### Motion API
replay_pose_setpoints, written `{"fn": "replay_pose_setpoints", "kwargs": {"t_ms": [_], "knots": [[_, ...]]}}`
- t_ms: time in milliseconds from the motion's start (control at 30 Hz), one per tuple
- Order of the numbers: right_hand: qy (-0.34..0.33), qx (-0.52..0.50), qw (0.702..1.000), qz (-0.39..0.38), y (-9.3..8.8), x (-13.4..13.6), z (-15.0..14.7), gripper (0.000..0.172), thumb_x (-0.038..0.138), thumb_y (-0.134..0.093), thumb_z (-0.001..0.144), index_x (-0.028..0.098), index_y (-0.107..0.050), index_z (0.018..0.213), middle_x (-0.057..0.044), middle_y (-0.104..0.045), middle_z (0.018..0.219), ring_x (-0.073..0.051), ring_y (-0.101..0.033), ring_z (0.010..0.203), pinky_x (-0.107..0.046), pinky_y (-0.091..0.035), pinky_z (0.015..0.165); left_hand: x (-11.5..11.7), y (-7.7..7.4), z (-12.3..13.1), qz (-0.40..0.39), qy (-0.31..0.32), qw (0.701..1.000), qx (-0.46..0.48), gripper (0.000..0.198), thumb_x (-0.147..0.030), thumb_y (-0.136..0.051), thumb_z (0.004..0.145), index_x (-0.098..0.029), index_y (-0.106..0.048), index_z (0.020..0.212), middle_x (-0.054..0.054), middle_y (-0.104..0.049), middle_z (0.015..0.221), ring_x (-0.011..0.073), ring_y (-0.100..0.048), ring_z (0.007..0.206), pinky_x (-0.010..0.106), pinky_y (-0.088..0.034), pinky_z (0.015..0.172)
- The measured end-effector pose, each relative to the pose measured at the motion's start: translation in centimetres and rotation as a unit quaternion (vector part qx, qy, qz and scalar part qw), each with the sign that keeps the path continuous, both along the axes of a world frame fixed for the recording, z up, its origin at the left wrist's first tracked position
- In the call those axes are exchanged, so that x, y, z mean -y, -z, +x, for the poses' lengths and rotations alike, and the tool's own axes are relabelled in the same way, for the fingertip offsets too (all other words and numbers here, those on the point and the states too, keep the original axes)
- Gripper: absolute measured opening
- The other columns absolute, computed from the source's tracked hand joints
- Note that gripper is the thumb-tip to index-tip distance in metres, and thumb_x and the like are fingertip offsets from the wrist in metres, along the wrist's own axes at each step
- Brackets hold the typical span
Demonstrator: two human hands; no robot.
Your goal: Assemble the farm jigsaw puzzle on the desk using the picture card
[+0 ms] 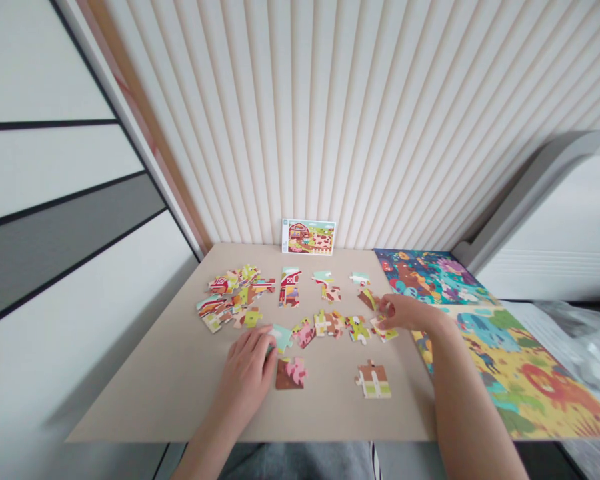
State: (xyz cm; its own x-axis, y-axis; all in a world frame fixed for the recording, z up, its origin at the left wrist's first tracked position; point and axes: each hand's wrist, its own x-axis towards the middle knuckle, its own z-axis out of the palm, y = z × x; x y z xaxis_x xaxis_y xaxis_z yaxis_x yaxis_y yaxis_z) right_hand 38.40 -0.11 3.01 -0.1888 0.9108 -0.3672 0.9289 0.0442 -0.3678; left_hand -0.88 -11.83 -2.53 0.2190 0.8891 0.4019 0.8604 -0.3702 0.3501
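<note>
A beige board (180,407) carries many small farm-themed jigsaw pieces. My left hand (247,368) sits near the middle of the board, its fingertips on a pale teal jigsaw piece (282,338). My right hand (405,313) is curled just above a joined strip of pieces (383,329), close to a brown piece (367,299); whether it holds either is hidden. A joined brown-and-pink section (291,373) lies just right of my left hand. A red barn section (290,288) stands farther back, and a loose heap of pieces (233,299) lies to the left.
A small farm picture card (309,237) leans against the ribbed cream wall (360,120) at the board's back edge. A colourful printed animal board (517,377) overlaps the right side. A white-and-grey panel (55,200) stands left. Grey trousers (295,461) show below the board.
</note>
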Motion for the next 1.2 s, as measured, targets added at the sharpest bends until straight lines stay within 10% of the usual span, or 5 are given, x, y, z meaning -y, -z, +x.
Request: {"fn": "replay_pose_setpoints", "kwargs": {"t_ms": [567,933,1133,1200], "knots": [[-0.020,0.072,0.997,0.019,0.3,0.5,-1.5,0.032,0.049,-0.076,0.073,0.021,-0.064,0.080,-0.007,-0.071,0.080,-0.024,-0.067,0.074,-0.029,-0.036,0.056,0.0,0.0,0.1,0.010,-0.007,1.000,0.002,0.006,-0.018,-0.051,0.093,-0.023,-0.053,0.094,0.008,-0.064,0.117,0.0279,-0.058,0.115,0.045,-0.048,0.095],[-0.010,0.073,0.997,-0.007,0.0,1.4,-2.3,0.069,0.037,-0.082,0.064,0.021,-0.054,0.125,-0.009,-0.072,0.101,-0.028,-0.069,0.086,-0.029,-0.038,0.060,-0.1,0.3,0.0,0.020,-0.004,1.000,-0.007,0.005,-0.020,-0.050,0.095,-0.023,-0.053,0.094,0.009,-0.064,0.116,0.0278,-0.058,0.113,0.045,-0.048,0.094],[-0.033,0.051,0.998,0.028,-0.7,1.1,-1.9,0.018,0.035,-0.071,0.078,0.019,-0.065,0.084,-0.007,-0.071,0.087,-0.022,-0.065,0.079,-0.027,-0.035,0.061,0.0,0.2,0.1,0.002,-0.006,1.000,-0.005,0.006,-0.017,-0.052,0.093,-0.023,-0.053,0.094,0.008,-0.064,0.116,0.0279,-0.057,0.114,0.045,-0.047,0.095],[-0.059,0.018,0.997,0.051,-1.2,1.0,-1.8,0.026,0.040,-0.059,0.088,0.019,-0.061,0.074,-0.004,-0.066,0.074,-0.018,-0.060,0.067,-0.027,-0.032,0.058,0.0,0.0,0.2,-0.004,-0.009,1.000,-0.006,0.007,-0.017,-0.051,0.093,-0.023,-0.053,0.095,0.008,-0.063,0.116,0.0278,-0.057,0.113,0.046,-0.047,0.095]]}}
